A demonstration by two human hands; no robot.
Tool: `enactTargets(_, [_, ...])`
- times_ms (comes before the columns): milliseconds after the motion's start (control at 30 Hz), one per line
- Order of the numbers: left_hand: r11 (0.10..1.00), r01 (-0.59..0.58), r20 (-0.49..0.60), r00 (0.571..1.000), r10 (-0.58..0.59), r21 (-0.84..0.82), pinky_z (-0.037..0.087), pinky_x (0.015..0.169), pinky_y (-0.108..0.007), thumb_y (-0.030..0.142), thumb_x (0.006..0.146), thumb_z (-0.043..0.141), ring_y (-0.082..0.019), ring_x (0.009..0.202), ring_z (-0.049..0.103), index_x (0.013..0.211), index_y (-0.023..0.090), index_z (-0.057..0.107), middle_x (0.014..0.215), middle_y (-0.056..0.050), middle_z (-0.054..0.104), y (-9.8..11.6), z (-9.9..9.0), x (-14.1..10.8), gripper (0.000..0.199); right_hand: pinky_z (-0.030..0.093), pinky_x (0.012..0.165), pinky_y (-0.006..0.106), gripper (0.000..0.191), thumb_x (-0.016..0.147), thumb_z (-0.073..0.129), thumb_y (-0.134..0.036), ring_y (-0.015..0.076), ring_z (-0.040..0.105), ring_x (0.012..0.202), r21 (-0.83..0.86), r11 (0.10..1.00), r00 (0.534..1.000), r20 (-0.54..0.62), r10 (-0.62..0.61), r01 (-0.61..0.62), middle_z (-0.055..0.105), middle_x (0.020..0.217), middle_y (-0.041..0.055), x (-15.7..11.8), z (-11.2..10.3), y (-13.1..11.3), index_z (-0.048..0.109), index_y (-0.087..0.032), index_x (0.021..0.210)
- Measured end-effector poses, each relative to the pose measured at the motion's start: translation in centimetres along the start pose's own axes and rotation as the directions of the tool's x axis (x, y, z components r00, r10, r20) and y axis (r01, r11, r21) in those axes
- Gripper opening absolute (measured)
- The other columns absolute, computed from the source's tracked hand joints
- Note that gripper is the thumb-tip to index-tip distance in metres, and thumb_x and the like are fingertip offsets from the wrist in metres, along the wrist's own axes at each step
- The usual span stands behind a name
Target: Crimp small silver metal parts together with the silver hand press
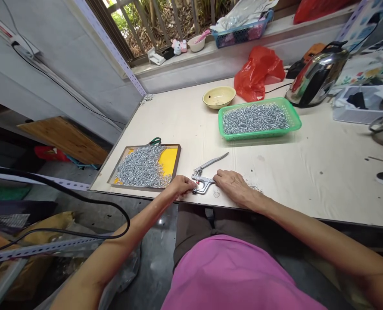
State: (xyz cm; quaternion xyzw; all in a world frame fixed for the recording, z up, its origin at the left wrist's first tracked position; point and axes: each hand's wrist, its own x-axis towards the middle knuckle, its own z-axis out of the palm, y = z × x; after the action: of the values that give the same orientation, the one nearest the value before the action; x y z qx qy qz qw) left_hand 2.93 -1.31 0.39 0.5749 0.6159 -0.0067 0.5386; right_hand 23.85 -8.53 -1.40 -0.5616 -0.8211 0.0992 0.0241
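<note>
A grey metal hand press tool (206, 184) lies near the table's front edge, its upper lever raised away from the lower handle. My right hand (231, 183) is wrapped round the end of the lower handle. At the tool's jaw, my left hand (182, 186) is closed in a pinch; whatever is between its fingertips is too small to make out. A small red spot shows at the jaw. Left of the tool sits a brown-edged tray (177, 159) with a yellow bottom and a heap of small silver metal pieces (141, 165).
A green basket (259, 135) of similar silver pieces stands further back, near a cream bowl (219, 97) and a red plastic bag (258, 73). Green-handled scissors (155, 141) lie behind the tray. A steel kettle (319, 77) and a white box (359, 114) are at the right.
</note>
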Motion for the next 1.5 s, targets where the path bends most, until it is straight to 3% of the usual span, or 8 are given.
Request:
enactTargets(133, [0.999,0.033,0.099,0.995,-0.032,-0.004,0.023,0.038,-0.021,0.039,0.068,0.072,-0.006,0.035,0.032,0.060,0.015,0.056,0.039,0.007,0.043,-0.1,0.0,-0.3,0.030,0.041,0.084,0.035,0.025,0.093,0.049,-0.032,0.0259,0.052,0.108,0.056,0.998,0.998,-0.065,-0.013,0.017,0.057,0.119,0.0131,-0.3,-0.5,0.9,0.061,-0.018,0.110])
enactTargets(333, [0.993,-0.021,0.144,0.990,0.004,0.116,0.024,0.037,-0.020,0.043,0.065,0.071,-0.007,0.037,0.038,0.057,0.016,0.054,0.042,0.006,0.046,-1.0,0.3,-1.0,0.033,0.025,0.106,0.055,0.097,0.068,0.070,-0.065,0.0419,0.018,0.139,0.105,0.992,0.997,-0.002,-0.072,0.071,0.027,0.150,0.0251,0.9,-1.5,3.4,0.038,-0.010,0.142])
enactTargets(467, [0.993,-0.031,0.110,0.994,0.018,0.114,0.025,0.038,-0.019,0.044,0.066,0.069,-0.006,0.037,0.037,0.055,0.016,0.052,0.041,0.006,0.044,-1.0,0.6,-1.3,0.034,0.030,0.100,0.050,0.064,0.077,0.067,-0.054,0.0378,0.030,0.132,0.079,0.988,0.990,-0.055,-0.133,0.137,0.040,0.143,0.0192,0.9,-1.5,3.1,0.055,-0.016,0.127])
enactTargets(600, [0.990,-0.027,0.118,0.993,0.011,0.136,0.024,0.037,-0.019,0.038,0.069,0.066,-0.006,0.036,0.036,0.053,0.016,0.050,0.040,0.005,0.044,-0.7,0.6,-1.4,0.031,0.034,0.077,0.035,0.020,0.090,0.057,-0.034,0.0250,0.048,0.101,0.031,0.981,0.979,-0.079,-0.190,0.193,0.061,0.103,0.0104,0.2,-0.4,1.9,0.066,-0.017,0.090])
enactTargets(933, [0.991,0.023,0.011,1.000,-0.025,0.133,0.025,0.037,-0.019,0.029,0.073,0.062,-0.006,0.035,0.038,0.054,0.017,0.048,0.040,0.006,0.044,-0.3,1.9,-2.0,0.027,0.024,0.066,0.033,0.022,0.096,0.048,-0.027,0.0190,0.046,0.079,-0.040,0.992,0.958,-0.257,-0.125,0.119,0.059,0.084,0.0065,-1.4,2.3,0.8,0.063,-0.016,0.085])
enactTargets(1167, [0.967,-0.017,-0.093,0.995,0.042,0.255,0.024,0.037,-0.018,0.025,0.073,0.058,-0.006,0.034,0.036,0.060,0.016,0.056,0.038,0.008,0.039,-0.5,2.8,-2.5,0.016,0.027,0.068,0.032,0.023,0.095,0.049,-0.034,0.0198,0.048,0.086,0.058,0.993,0.977,-0.193,-0.086,0.099,0.061,0.092,0.0061,-1.6,0.6,1.2,0.065,-0.018,0.090])
enactTargets(1367, [0.968,-0.036,-0.143,0.987,0.073,0.247,0.029,0.039,-0.018,0.029,0.070,0.059,-0.007,0.037,0.039,0.065,0.015,0.059,0.044,0.007,0.044,-0.9,3.1,-2.4,0.015,0.027,0.069,0.032,0.024,0.093,0.048,-0.020,0.0230,0.046,0.094,-0.024,1.000,0.969,-0.248,0.002,-0.008,0.058,0.115,0.0093,1.1,-0.5,4.1,0.059,-0.021,0.115])
enactTargets(1500, [0.971,-0.015,-0.141,0.989,0.049,0.237,0.031,0.039,-0.017,0.030,0.069,0.060,-0.007,0.039,0.040,0.066,0.015,0.060,0.044,0.007,0.044,-0.9,3.2,-2.5,0.015,0.027,0.071,0.034,0.019,0.092,0.045,-0.012,0.0225,0.045,0.089,-0.124,0.988,0.975,-0.189,-0.112,0.090,0.061,0.098,0.0090,4.1,-1.1,5.6,0.062,-0.019,0.095])
